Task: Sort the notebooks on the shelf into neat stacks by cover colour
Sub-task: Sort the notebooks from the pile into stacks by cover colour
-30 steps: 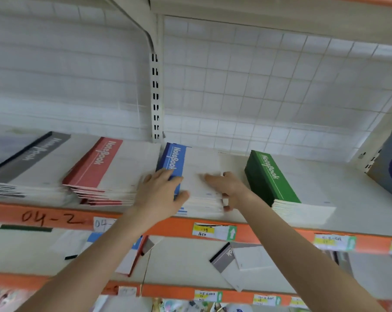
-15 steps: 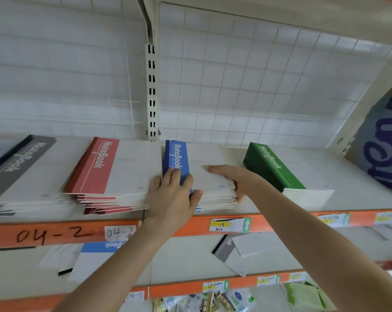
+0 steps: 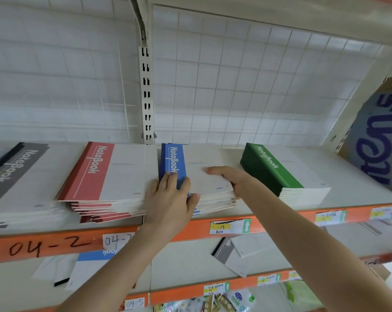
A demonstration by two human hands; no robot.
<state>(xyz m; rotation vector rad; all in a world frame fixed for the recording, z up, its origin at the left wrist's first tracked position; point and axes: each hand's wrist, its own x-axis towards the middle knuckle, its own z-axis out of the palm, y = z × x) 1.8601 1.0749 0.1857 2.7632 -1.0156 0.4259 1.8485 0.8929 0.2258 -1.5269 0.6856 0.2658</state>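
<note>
Four notebook stacks lie on the upper shelf [image 3: 280, 210]: a grey stack [image 3: 14, 176], a red stack [image 3: 104, 176] with uneven edges, a blue stack [image 3: 204, 174] and a green stack [image 3: 278, 172]. My left hand [image 3: 170, 199] grips the blue stack's front left corner, fingers on the blue band, thumb at its front edge. My right hand [image 3: 233, 179] holds the same stack's right side, thumb lying on the top cover, fingers hidden beside the stack.
On the lower shelf lie loose notebooks: a blue-banded one [image 3: 89, 269], partly behind my left arm, and grey-banded ones [image 3: 231, 255]. A cardboard box [image 3: 375, 140] stands at the upper shelf's right end. Small packets [image 3: 224, 300] fill the bottom shelf.
Both hands stay on the blue stack. The left hand has slid a little further onto its corner, and the view has shifted slightly.
</note>
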